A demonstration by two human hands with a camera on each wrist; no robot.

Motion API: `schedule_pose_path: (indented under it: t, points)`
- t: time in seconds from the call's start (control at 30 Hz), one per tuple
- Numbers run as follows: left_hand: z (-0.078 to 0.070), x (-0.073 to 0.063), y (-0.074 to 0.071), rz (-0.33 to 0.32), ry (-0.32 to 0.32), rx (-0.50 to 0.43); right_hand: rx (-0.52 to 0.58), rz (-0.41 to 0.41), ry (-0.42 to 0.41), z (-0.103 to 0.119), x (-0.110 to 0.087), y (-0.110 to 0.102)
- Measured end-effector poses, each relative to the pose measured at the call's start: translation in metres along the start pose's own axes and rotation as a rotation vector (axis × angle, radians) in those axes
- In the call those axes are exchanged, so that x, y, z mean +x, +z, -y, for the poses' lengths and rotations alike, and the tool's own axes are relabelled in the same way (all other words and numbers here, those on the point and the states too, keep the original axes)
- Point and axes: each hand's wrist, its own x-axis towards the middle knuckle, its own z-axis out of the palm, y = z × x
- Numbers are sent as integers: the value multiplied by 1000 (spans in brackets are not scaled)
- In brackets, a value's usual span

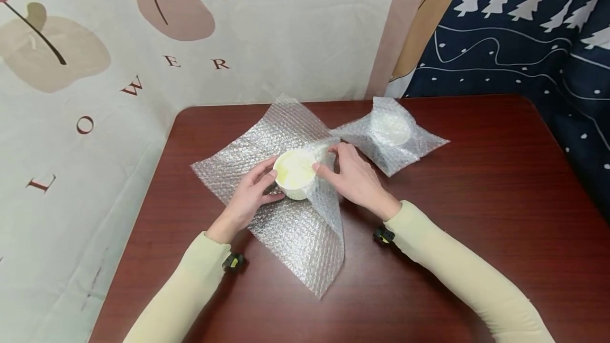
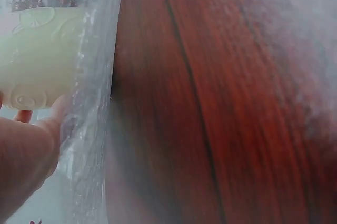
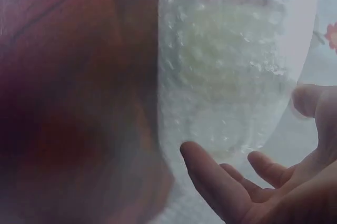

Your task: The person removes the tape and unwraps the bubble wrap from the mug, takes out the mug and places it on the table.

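Observation:
A pale cream bowl point(image 1: 294, 171) stands on a large sheet of bubble wrap point(image 1: 297, 237). Raised, swirling patterns show on the bowl's side point(image 2: 39, 58) in the left wrist view. My left hand point(image 1: 248, 195) holds the bowl from the left, thumb by the rim and fingers around its side. Part of the sheet is folded up against the bowl's right side. My right hand point(image 1: 355, 173) touches this fold, thumb at the rim and forefinger farther back. In the right wrist view, the fingers point(image 3: 216, 182) are spread beside the wrap, through which the bowl shows blurred.
Behind the right hand lies a second bubble-wrap bundle point(image 1: 395, 131) with a round pale thing inside. Both sit on a dark red wooden table point(image 1: 457, 216). A printed light curtain point(image 1: 286, 30) and a navy cloth point(image 1: 500, 46) hang behind the table.

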Motion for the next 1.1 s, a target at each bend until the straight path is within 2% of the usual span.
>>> schedule_pose_path:
  t: [0.13, 0.33, 0.57, 0.9, 1.1]
  points:
    - [0, 0, 0, 10, 1, -7, -57, -32, -45, 7, -8, -6]
    - [1, 1, 0, 19, 6, -7, -78, -32, -127, 14, -19, -11]
    - [3, 2, 0, 24, 19, 5, -117, -81, -205, 12, -27, -17]
    - [5, 2, -1, 17, 12, 3, -17, -119, -165, -10, -40, -36]
    - [4, 1, 0, 16, 15, -6, 70, -101, -122, -21, -43, -43]
